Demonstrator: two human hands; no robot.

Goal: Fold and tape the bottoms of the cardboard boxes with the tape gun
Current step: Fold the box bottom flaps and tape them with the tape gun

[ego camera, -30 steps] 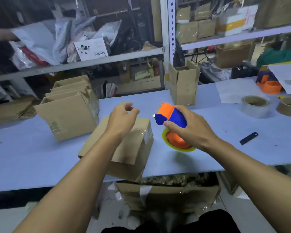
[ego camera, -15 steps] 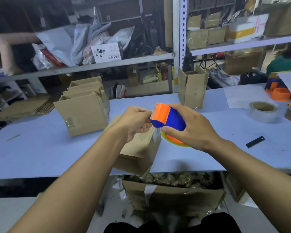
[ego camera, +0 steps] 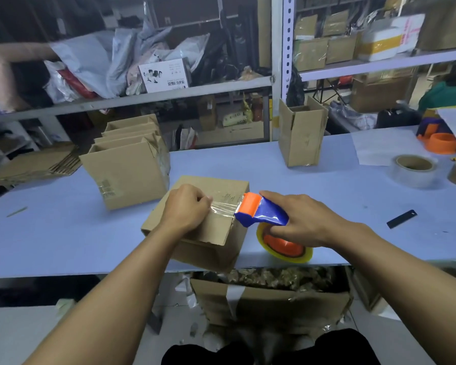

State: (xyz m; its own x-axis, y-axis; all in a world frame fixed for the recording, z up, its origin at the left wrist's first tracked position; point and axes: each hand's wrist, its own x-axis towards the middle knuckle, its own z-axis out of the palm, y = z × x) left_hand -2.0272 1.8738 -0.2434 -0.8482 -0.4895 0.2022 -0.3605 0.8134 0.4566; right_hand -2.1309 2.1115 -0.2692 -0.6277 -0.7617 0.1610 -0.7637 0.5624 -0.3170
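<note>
The box in hand lies bottom-up at the near edge of the table, its flaps folded shut, and a strip of clear tape is stretched across its upper face but, by the look of it, not yet run to the right edge or cut. So this box reads as folded and only partly taped. A row of at least 4 boxes with their openings facing away sits to the left, and 1 tall box stands upright further back; whether their bottoms are all sealed cannot be told from here. A stack of flat cardboard at the far left suggests more boxes are left. The left hand rests on the box top with its grip curled closed, pinching the free end of the tape down. The right hand has its grip wrapped around the blue and orange tape gun, whose orange head touches the box near its right edge.
</note>
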